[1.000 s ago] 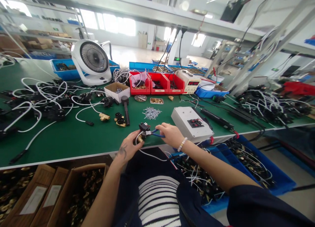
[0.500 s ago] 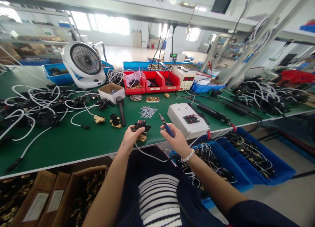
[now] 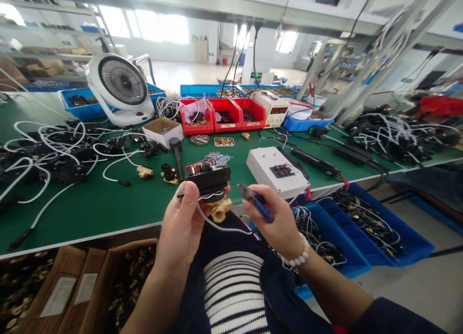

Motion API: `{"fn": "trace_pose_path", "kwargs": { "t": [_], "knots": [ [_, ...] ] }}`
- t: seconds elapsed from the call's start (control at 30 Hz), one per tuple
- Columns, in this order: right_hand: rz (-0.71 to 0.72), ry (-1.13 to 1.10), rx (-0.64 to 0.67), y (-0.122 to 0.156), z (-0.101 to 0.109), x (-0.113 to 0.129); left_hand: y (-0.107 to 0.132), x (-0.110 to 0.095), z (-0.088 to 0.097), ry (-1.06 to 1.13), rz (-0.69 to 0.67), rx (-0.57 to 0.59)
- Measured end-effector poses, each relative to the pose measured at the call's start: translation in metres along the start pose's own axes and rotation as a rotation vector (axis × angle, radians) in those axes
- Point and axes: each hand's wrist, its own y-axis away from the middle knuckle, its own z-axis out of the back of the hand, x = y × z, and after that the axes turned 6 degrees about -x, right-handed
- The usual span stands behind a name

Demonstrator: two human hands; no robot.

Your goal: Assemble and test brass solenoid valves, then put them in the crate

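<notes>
My left hand (image 3: 186, 218) grips a black valve actuator (image 3: 210, 179) with a brass valve body (image 3: 220, 210) under it. Red wires and small parts show in its open top, and a white cable (image 3: 217, 227) hangs from it toward the right. The fingers behind the unit are partly hidden. In my right hand (image 3: 277, 223) is a pair of blue-handled pliers (image 3: 258, 206), tips pointing up and left, a short gap to the right of the valve unit. Behind the unit, a pile of small screws (image 3: 219, 158) lies on the green table (image 3: 119, 208).
A grey box (image 3: 269, 174) stands right of the screws, with a black power screwdriver (image 3: 314, 162) beyond it. Red bins (image 3: 227, 126), a fan (image 3: 123, 90) and a power supply (image 3: 275, 113) line the back. Cabled black parts (image 3: 68, 165) heap at left; blue crates (image 3: 412, 247) sit below right.
My left hand has raised the valve actuator toward me and turned it, so its brass body shows more. My right hand has also come nearer with the pliers.
</notes>
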Motion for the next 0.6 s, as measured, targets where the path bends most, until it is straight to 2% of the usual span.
{"fn": "trace_pose_path", "kwargs": {
  "t": [0.17, 0.2, 0.3, 0.33, 0.43, 0.47, 0.53, 0.6],
  "knots": [
    [0.054, -0.003, 0.038, -0.004, -0.004, 0.002, 0.005, 0.000, 0.000, 0.009, 0.006, 0.002],
    [0.028, -0.024, -0.003, -0.003, -0.005, 0.001, 0.005, 0.000, 0.000, 0.010, 0.004, -0.001],
    [-0.024, -0.042, -0.248, -0.001, -0.008, 0.001, 0.006, -0.002, 0.000, 0.004, -0.011, -0.014],
    [0.004, -0.030, -0.256, 0.000, -0.009, 0.001, 0.006, -0.002, 0.000, 0.003, -0.012, -0.015],
    [0.092, -0.021, -0.052, 0.000, -0.013, 0.002, 0.005, -0.002, 0.000, 0.017, -0.002, -0.024],
    [0.065, -0.019, -0.007, -0.001, -0.016, 0.000, 0.005, -0.002, 0.000, 0.021, -0.002, -0.032],
    [-0.063, 0.031, -0.033, -0.005, -0.022, -0.012, 0.003, -0.001, 0.002, 0.024, -0.019, -0.060],
    [-0.179, 0.196, -0.018, -0.010, -0.029, -0.034, 0.002, 0.000, 0.003, 0.024, -0.040, -0.091]
  ]
}}
